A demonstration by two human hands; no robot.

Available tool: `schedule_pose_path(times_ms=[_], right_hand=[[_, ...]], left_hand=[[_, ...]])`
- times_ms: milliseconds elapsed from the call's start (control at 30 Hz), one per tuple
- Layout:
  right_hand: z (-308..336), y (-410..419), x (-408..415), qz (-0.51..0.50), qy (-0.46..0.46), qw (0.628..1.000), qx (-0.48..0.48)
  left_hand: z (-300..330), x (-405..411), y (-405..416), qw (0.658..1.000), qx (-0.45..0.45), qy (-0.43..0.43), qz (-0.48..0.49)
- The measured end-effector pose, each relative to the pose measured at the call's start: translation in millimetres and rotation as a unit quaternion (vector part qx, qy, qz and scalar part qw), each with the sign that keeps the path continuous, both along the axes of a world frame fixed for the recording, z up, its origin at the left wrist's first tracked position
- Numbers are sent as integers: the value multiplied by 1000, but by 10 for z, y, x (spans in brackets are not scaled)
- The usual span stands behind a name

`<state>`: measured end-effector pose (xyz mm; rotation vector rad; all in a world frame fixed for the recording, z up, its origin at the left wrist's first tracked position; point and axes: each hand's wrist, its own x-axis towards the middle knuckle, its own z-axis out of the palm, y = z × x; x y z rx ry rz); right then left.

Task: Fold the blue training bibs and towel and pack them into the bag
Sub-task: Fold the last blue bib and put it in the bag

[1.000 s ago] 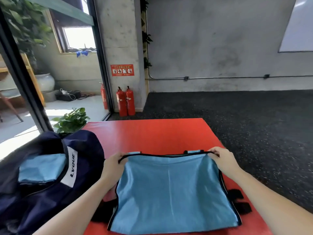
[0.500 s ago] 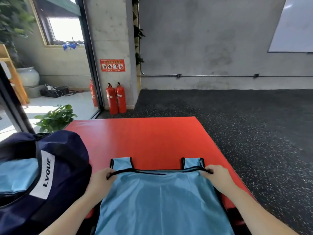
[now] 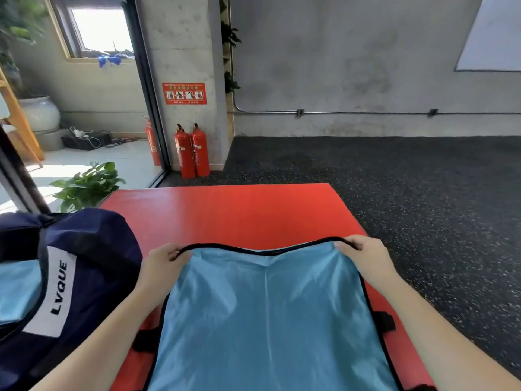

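Your left hand (image 3: 162, 263) and right hand (image 3: 363, 255) pinch the bib's (image 3: 267, 320) black-trimmed edge, now lifted off its straps over the mat (image 3: 239, 210); the fold is undone.

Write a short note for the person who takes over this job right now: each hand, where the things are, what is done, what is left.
Left hand and right hand: each grips a corner of the black-trimmed edge of the blue bib.
The bib lies on the red mat, that edge lifted.
The navy bag stands open at the left; folded blue cloth is already inside.
Left: finish folding this bib and pack it. No towel is visible.
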<state>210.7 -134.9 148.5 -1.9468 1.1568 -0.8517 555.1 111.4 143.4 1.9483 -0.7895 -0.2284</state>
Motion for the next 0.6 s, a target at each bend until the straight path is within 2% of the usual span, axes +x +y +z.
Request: schedule_pose_path(times_ms=[67,200,300,367,433,600], right_hand=[[-116,-113,105,-23,37,999,-15],[-385,-222,205,-57,202,978,-12],[-423,-135,272,-80,314,940,-107],[-348,10,351,-75,323,930,-159],[-310,202,417,-29,311,934,-175],[-369,875,372,130,279,937,-165]], left_hand=[[-85,44,-135,999,12,-20,22],[-349,174,-338,996,62,-61,23],[-507,228,-427,984,117,-131,-2],[-516,167,-449,973,151,-175,4],[-497,12,-427,964,159,-213,-6],[-642,-645,-93,938,110,-308,-119]])
